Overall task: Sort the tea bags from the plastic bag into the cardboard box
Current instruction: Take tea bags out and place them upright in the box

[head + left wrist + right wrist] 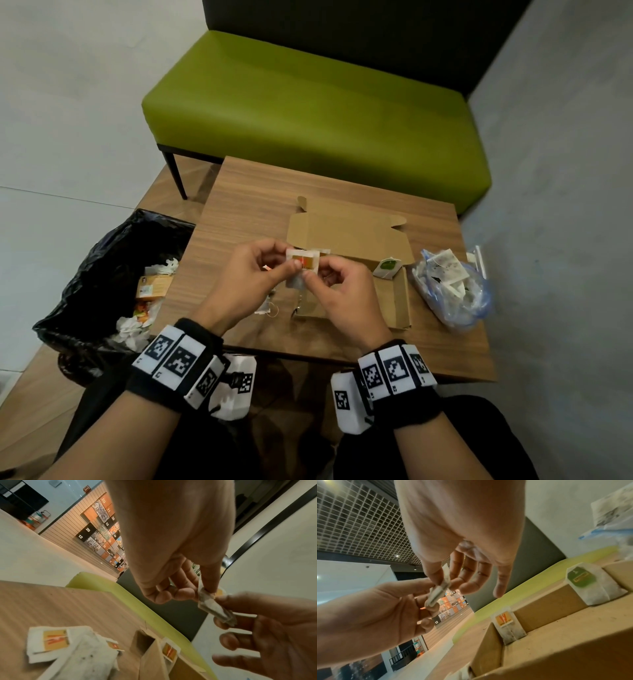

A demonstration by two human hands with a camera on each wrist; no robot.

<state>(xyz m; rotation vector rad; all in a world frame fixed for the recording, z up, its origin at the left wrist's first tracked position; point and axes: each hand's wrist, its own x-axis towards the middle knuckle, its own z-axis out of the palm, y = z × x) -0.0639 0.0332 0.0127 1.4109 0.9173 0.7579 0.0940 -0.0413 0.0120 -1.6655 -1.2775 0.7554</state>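
Note:
Above the open cardboard box (349,236), both hands hold one tea bag (303,262) with an orange label. My left hand (289,262) pinches its upper edge and my right hand (311,275) pinches its lower part. From the left wrist the tea bag (214,608) shows edge-on between the left hand (204,591) and the right hand (221,609). The right wrist view has the same tea bag (438,592) in the right hand (443,581). An orange-label tea bag (506,623) stands inside the box (547,608). A green-label tea bag (388,266) leans on its wall. The plastic bag (452,287) lies to the right.
Loose orange-label tea bags (49,642) lie on the wooden table (239,212) left of the box. A bin lined with a black bag (113,281) stands left of the table, holding wrappers. A green bench (308,102) is behind the table.

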